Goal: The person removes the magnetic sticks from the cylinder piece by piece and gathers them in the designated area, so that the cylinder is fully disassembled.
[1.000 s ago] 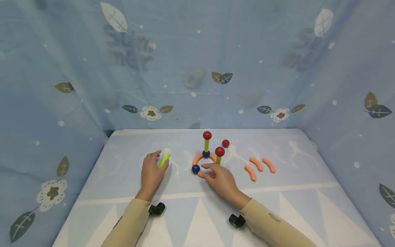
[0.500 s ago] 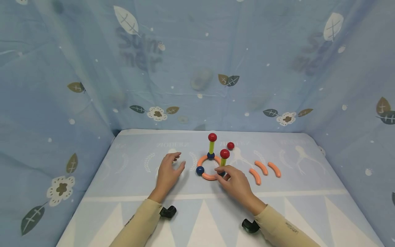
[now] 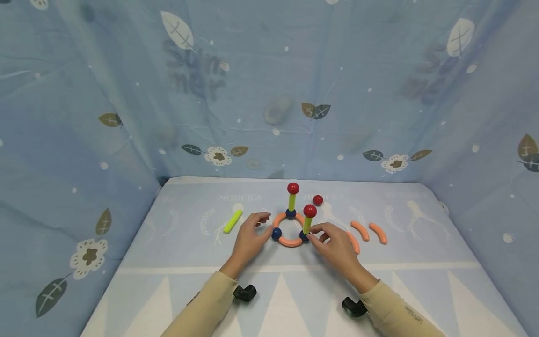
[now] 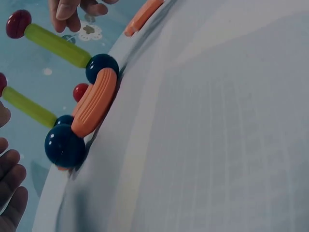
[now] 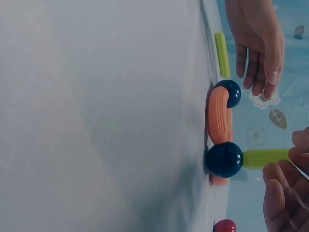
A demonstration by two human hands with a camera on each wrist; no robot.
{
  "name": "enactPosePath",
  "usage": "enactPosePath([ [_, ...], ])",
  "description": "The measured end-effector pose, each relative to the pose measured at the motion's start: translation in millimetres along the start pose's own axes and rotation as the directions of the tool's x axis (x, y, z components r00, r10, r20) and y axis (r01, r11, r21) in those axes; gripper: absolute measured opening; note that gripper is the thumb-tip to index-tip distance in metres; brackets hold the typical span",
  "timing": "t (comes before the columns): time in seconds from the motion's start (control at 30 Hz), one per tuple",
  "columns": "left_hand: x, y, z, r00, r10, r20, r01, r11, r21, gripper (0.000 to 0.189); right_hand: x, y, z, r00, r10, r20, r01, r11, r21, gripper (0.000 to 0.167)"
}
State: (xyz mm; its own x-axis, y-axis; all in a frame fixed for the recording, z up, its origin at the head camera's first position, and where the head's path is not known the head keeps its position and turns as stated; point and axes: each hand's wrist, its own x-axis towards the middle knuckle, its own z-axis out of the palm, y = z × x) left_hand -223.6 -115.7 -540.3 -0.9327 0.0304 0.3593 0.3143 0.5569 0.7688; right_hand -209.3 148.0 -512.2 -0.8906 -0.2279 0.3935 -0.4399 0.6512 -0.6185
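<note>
On the table stands a ring of curved orange sticks [image 3: 290, 243] joined by blue balls [image 3: 276, 234]. Two upright yellow-green sticks [image 3: 292, 202] rise from it, each topped with a red ball [image 3: 309, 211]. Beside the ring's left blue ball is my left hand [image 3: 250, 238], fingers loosely bent, holding nothing. My right hand [image 3: 337, 243] is at the right of the nearer upright stick [image 5: 265, 158], fingers loosely curved. The left wrist view shows a gap between the right fingers [image 4: 65, 12] and that stick.
A loose yellow-green stick [image 3: 233, 221] lies left of the left hand. One red ball [image 3: 317, 200] rests behind the ring. Three loose curved orange sticks [image 3: 378, 233] lie to the right, one partly hidden by the right hand. A patterned blue curtain [image 3: 269, 93] surrounds the table.
My left hand has left the loose yellow-green stick and come right, to the ring. My right hand has drawn rightward from the ring's front to beside the nearer upright stick. The head view shifted slightly.
</note>
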Motion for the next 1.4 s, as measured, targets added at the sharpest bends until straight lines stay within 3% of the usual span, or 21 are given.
enactPosePath([
  [0.43, 3.1, 17.5, 24.9, 0.993, 0.058, 0.100, -0.052, 0.997, -0.064, 0.040, 6.2, 10.2, -17.3, 1.000, 0.023, -0.003, -0.023, 1.000, 0.018, 0.022],
  [0.67, 7.1, 26.5, 36.7, 0.986, 0.066, 0.155, -0.059, 0.997, -0.054, 0.038, 14.8, 11.2, -22.2, 1.000, 0.024, 0.015, -0.025, 0.997, 0.072, 0.038],
  [0.9, 13.3, 29.3, 46.7, 0.977, 0.110, 0.183, -0.093, 0.991, -0.098, 0.038, 25.1, 5.7, -25.6, 1.000, -0.007, 0.024, 0.003, 0.992, 0.128, 0.051],
  [1.23, 17.3, 32.7, 63.0, 0.963, 0.132, 0.237, -0.076, 0.970, -0.231, 0.035, 32.7, 3.1, -26.5, 0.996, -0.085, 0.007, 0.082, 0.972, 0.221, 0.055],
  [1.4, 19.2, 32.8, 66.4, 0.971, 0.103, 0.216, -0.050, 0.971, -0.235, 0.029, 38.3, 0.1, -24.2, 0.993, -0.117, 0.005, 0.112, 0.963, 0.244, 0.050],
])
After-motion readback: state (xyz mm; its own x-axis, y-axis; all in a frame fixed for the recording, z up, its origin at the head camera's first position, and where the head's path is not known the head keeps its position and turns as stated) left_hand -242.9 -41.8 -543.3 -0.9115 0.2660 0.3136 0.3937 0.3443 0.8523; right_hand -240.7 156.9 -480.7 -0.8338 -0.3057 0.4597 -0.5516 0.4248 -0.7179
